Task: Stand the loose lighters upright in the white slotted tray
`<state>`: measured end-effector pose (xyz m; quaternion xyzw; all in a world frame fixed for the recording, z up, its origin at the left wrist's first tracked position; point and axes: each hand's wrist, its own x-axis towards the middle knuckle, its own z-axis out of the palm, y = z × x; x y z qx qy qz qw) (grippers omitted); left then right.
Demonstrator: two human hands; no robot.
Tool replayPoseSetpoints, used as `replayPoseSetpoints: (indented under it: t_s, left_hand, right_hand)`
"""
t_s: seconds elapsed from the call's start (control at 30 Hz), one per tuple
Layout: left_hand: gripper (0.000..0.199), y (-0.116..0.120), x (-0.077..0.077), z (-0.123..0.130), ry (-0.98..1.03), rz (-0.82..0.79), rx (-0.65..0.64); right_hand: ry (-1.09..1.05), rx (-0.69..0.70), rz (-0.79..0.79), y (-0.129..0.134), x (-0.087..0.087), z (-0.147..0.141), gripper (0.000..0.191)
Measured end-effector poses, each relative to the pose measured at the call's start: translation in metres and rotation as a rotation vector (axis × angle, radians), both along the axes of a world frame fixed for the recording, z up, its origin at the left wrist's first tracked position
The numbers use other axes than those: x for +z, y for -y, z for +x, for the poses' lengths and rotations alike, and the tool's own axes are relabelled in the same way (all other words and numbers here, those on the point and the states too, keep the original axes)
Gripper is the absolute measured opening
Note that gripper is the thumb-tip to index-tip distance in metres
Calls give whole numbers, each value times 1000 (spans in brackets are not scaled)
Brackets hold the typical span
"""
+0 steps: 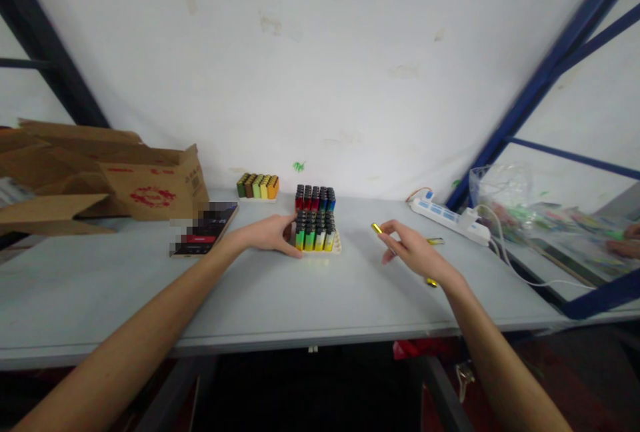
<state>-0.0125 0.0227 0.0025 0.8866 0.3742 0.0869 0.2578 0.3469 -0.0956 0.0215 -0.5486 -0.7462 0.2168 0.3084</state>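
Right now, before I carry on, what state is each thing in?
Front tray: partly filled, bare slots at right
Lighters: upright in rows
Back tray: loaded
Left hand: curved at the front tray's left side
Right hand: pinching a gold piece
Other gold pieces: lying on the table
Box: flaps open
Phone: flat, screen lit
Power strip: white plug in

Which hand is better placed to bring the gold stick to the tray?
Probably the right hand: it holds the gold stick, while the left hand is at the left end of the tray.
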Motion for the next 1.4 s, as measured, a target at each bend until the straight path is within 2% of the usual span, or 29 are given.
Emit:
replayPoseSetpoints:
  t_s: [0.13, 0.27, 0.4, 0.47, 0.6, 0.83, 0.9, 0.97, 1.1, 1.2, 1.4]
  left_hand:
    - [71, 0, 0, 0, -3, -5, -7]
    - [73, -1, -1, 0, -13, -3, 3]
    - [72, -1, -1, -1, -4, -5, 4]
    - [72, -1, -1, 0, -6, -6, 1]
    - [72, -1, -1, -1, -15, -6, 6]
    - [73, -3, -4, -2, -6, -1, -4]
    - [71, -3, -3, -2, -5, -1, -5]
    - [70, -2, -3, -2, -6, 0, -7]
    - [70, -3, -4, -1, 7, 6, -5]
    - [71, -4, -5, -1, 10, 2, -5]
    - [73, -4, -5, -1, -1, -3, -3]
  right_hand:
    - [-227, -22, 154, -34, 22, -8, 40]
    - [-509, 11, 144, -69, 32, -19, 40]
    - [-731, 46, 11, -88, 17, -36, 35]
    - [-776, 35, -75, -91, 5, -42, 34]
    - [-836, 57, -148, -89, -12, -45, 34]
    - [-851, 213, -278, -81, -15, -55, 39]
    - [-836, 162, -288, -81, -18, -60, 42]
    - [-751, 45, -235, -82, -22, -64, 48]
    - [-479, -118, 28, -85, -33, -66, 56]
    - [-362, -157, 135, -85, -36, -67, 51]
    - [-338, -117, 131, -81, -36, -69, 43]
